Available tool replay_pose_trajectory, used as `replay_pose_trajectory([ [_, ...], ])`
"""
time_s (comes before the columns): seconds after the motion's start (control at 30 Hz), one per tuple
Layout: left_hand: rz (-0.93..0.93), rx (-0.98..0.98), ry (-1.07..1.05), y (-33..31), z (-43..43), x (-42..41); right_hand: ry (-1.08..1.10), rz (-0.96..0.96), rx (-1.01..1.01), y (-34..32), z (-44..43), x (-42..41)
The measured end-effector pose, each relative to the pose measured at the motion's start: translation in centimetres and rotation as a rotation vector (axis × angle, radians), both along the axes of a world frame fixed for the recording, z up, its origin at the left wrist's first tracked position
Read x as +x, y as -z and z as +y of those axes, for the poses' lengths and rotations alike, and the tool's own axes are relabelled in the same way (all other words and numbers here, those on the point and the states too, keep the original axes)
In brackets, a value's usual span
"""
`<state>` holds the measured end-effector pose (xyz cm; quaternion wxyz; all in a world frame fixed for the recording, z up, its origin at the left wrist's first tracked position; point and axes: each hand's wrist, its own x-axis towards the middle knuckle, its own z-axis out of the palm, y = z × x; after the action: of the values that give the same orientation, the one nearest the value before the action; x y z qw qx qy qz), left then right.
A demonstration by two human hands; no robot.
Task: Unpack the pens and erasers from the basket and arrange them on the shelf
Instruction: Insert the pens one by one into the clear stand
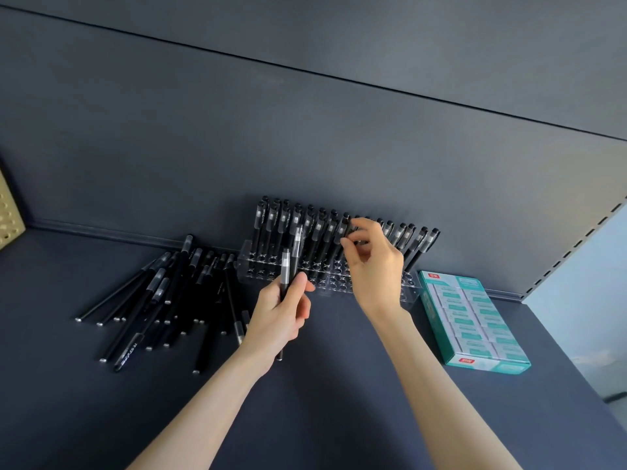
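Observation:
A clear acrylic pen rack (247, 259) stands against the back wall of the dark shelf (339, 385), with several black pens (271, 222) upright in it. My right hand (373, 266) pinches the cap of one pen (344, 228) in the rack's middle. My left hand (281, 317), in front of the rack, grips two black pens (286, 269) upright. A loose pile of several black pens (163, 293) lies on the shelf to the left. The basket is out of view.
A teal and white box of erasers (471, 320) lies on the shelf to the right of the rack. A beige pegboard panel (8, 215) shows at the far left. The shelf's slotted upright (576, 242) runs along the right edge.

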<state>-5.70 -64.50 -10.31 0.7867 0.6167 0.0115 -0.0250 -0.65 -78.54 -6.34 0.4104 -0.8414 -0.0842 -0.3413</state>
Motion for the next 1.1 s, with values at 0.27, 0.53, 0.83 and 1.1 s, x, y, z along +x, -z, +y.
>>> replay_pose_trajectory([
  [0.27,-0.038,0.114,0.28,-0.1,-0.7,-0.7,-0.4,0.298,0.396,-0.8,-0.2,-3.4],
  [0.53,-0.073,0.068,0.197,0.3,-0.6,-0.5,-0.352,0.257,0.549,-1.0,-1.9,-3.4],
  [0.83,0.006,-0.014,-0.013,0.0,-0.2,0.2,-0.03,-0.073,0.431,-3.3,-3.1,-1.0],
  [1.1,-0.015,0.1,0.019,0.0,0.0,0.0,-0.032,-0.118,0.288,-2.5,-1.9,0.6],
])
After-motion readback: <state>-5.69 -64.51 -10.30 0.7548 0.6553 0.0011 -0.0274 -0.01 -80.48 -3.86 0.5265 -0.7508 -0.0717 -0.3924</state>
